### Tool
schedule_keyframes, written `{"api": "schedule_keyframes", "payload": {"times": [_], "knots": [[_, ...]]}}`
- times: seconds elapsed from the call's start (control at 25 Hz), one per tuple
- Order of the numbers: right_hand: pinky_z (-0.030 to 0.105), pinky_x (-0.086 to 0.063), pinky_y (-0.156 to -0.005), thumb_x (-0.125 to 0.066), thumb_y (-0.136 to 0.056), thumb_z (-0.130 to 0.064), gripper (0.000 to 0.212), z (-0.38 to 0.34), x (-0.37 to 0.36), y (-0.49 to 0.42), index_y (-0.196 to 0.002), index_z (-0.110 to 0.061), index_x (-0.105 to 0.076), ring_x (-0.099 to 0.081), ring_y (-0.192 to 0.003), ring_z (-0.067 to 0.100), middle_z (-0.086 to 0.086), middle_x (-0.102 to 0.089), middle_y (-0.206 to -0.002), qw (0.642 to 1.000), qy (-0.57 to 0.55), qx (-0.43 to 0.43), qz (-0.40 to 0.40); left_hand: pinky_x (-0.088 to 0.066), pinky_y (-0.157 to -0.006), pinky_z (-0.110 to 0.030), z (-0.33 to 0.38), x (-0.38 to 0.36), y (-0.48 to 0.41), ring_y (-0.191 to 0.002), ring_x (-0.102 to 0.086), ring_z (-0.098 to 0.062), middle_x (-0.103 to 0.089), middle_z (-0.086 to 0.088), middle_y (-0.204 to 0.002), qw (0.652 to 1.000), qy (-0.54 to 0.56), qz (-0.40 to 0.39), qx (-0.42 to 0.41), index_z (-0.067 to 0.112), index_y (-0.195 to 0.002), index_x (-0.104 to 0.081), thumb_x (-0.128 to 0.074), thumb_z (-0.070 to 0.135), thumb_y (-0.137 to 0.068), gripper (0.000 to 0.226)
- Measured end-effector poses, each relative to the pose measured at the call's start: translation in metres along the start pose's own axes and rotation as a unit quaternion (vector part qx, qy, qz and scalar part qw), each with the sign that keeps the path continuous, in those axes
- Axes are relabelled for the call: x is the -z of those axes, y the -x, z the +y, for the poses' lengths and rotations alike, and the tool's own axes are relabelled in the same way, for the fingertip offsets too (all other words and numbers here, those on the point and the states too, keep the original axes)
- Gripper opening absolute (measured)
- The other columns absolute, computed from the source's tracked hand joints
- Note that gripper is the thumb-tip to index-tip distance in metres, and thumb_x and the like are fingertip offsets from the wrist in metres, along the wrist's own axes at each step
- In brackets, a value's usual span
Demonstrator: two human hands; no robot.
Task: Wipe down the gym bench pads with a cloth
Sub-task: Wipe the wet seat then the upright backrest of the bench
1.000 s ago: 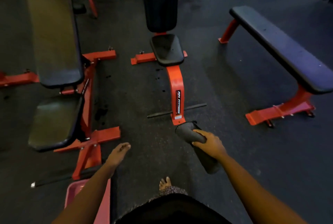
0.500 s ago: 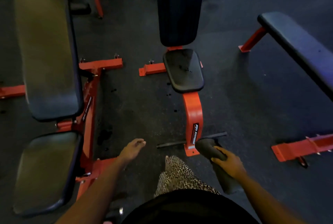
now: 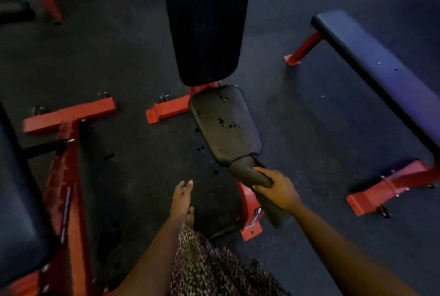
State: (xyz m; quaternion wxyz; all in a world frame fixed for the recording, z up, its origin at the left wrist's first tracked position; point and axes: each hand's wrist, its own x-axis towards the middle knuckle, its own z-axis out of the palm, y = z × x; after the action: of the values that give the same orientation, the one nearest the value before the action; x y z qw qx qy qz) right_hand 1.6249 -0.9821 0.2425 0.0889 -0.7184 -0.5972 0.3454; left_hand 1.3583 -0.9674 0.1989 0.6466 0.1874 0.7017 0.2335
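My right hand (image 3: pixel 278 189) grips a dark folded cloth (image 3: pixel 245 173), whose front end touches the near edge of the worn black seat pad (image 3: pixel 225 126) of the middle bench. The rest of the cloth hangs down behind my hand. Behind the seat stands the tall black back pad (image 3: pixel 206 21) on a red frame (image 3: pixel 251 214). My left hand (image 3: pixel 182 198) hovers open above the floor, left of the bench, holding nothing.
A flat bench (image 3: pixel 381 76) with red legs runs along the right. Another red-framed bench (image 3: pixel 21 200) with dark pads fills the left edge. Dark rubber floor (image 3: pixel 131 57) lies between them. My patterned trouser leg (image 3: pixel 214 269) and bare foot show at the bottom.
I have stepped closer to the middle bench. My right hand has carried the cloth up from beside the red post to the seat pad's near edge. My left hand stays open.
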Motion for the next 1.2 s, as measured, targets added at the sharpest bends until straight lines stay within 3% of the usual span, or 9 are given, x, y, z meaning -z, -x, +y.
{"api": "schedule_keyframes", "payload": {"times": [0.28, 0.4, 0.52, 0.6, 0.72, 0.8, 0.92, 1.04, 1.2], "knots": [[0.029, -0.04, -0.096, -0.071, -0.078, -0.032, 0.06, -0.041, -0.008, -0.14, -0.133, -0.034, -0.046, -0.049, -0.11, 0.011, 0.002, -0.053, -0.127, 0.997, -0.032, -0.023, 0.064, -0.027, -0.109, -0.042, 0.092, -0.048, -0.146, -0.138, -0.028, -0.027, -0.024, -0.006, -0.153, 1.0, 0.001, -0.013, -0.028, 0.024, -0.146, -0.022, -0.036, 0.042, -0.097, 0.055], [0.03, -0.041, -0.092, -0.056, -0.078, -0.053, 0.064, -0.057, -0.031, -0.227, -0.137, -0.041, -0.036, -0.049, -0.112, 0.017, 0.003, -0.05, -0.128, 0.996, -0.017, 0.026, 0.083, -0.021, -0.113, -0.043, 0.109, -0.077, -0.212, -0.142, -0.021, -0.023, -0.015, 0.001, -0.156, 0.995, 0.077, 0.017, -0.055, 0.031, -0.147, -0.018, -0.032, 0.05, -0.095, 0.057], [0.043, -0.037, -0.099, -0.051, -0.081, -0.048, 0.067, -0.075, -0.046, -0.295, -0.141, -0.049, -0.019, -0.037, -0.126, 0.025, 0.004, -0.033, -0.145, 0.986, 0.067, 0.099, 0.114, -0.023, -0.115, -0.043, 0.118, -0.097, -0.257, -0.139, -0.028, -0.018, -0.022, 0.005, -0.155, 0.986, 0.157, 0.01, -0.05, 0.041, -0.143, -0.026, -0.034, 0.088, -0.067, 0.09], [0.047, -0.032, -0.101, -0.056, -0.085, -0.035, 0.073, -0.086, -0.061, -0.336, -0.142, -0.05, -0.012, -0.025, -0.134, 0.029, 0.003, -0.018, -0.153, 0.974, 0.151, 0.135, 0.106, -0.029, -0.113, -0.044, 0.11, -0.103, -0.284, -0.136, -0.034, -0.015, -0.029, 0.007, -0.152, 0.982, 0.183, -0.007, -0.045, 0.046, -0.14, -0.029, -0.034, 0.097, -0.051, 0.103], [0.055, -0.032, -0.098, -0.053, -0.085, -0.044, 0.07, -0.092, -0.101, -0.372, -0.142, -0.05, -0.014, -0.022, -0.135, 0.035, 0.006, -0.011, -0.155, 0.944, 0.263, 0.188, 0.069, -0.031, -0.112, -0.042, 0.099, -0.108, -0.297, -0.135, -0.036, -0.013, -0.031, 0.009, -0.151, 0.968, 0.223, -0.058, -0.103, 0.046, -0.142, -0.025, -0.036, 0.087, -0.067, 0.086], [0.055, -0.037, -0.092, -0.046, -0.085, -0.057, 0.061, -0.09, -0.122, -0.379, -0.141, -0.047, -0.022, -0.031, -0.13, 0.036, 0.008, -0.021, -0.152, 0.923, 0.305, 0.212, 0.101, -0.03, -0.112, -0.044, 0.093, -0.111, -0.3, -0.135, -0.037, -0.013, -0.03, 0.008, -0.152, 0.963, 0.237, -0.068, -0.111, 0.046, -0.142, -0.024, -0.039, 0.088, -0.064, 0.09], [0.05, -0.043, -0.082, -0.047, -0.085, -0.054, 0.057, -0.084, -0.127, -0.386, -0.138, -0.045, -0.031, -0.042, -0.118, 0.035, 0.009, -0.033, -0.146, 0.906, 0.328, 0.22, 0.154, -0.03, -0.112, -0.043, 0.099, -0.112, -0.295, -0.136, -0.033, -0.013, -0.024, 0.01, -0.153, 0.962, 0.235, -0.054, -0.127, 0.051, -0.141, -0.019, -0.038, 0.088, -0.064, 0.087], [0.046, -0.043, -0.078, -0.052, -0.083, -0.052, 0.057, -0.079, -0.118, -0.392, -0.137, -0.046, -0.034, -0.045, -0.113, 0.034, 0.009, -0.038, -0.144, 0.902, 0.337, 0.214, 0.161, -0.03, -0.11, -0.038, 0.101, -0.113, -0.292, -0.138, -0.028, -0.013, -0.019, 0.009, -0.155, 0.967, 0.222, -0.024, -0.126, 0.048, -0.143, -0.016, -0.034, 0.084, -0.069, 0.084], [0.047, -0.041, -0.084, -0.05, -0.087, -0.046, 0.055, -0.067, -0.097, -0.405, -0.138, -0.044, -0.033, -0.043, -0.117, 0.036, 0.01, -0.034, -0.146, 0.926, 0.307, 0.156, 0.155, -0.023, -0.11, -0.035, 0.105, -0.112, -0.291, -0.142, -0.019, -0.013, -0.012, 0.009, -0.157, 0.975, 0.188, -0.016, -0.116, 0.048, -0.144, -0.011, -0.03, 0.078, -0.072, 0.08]]}}
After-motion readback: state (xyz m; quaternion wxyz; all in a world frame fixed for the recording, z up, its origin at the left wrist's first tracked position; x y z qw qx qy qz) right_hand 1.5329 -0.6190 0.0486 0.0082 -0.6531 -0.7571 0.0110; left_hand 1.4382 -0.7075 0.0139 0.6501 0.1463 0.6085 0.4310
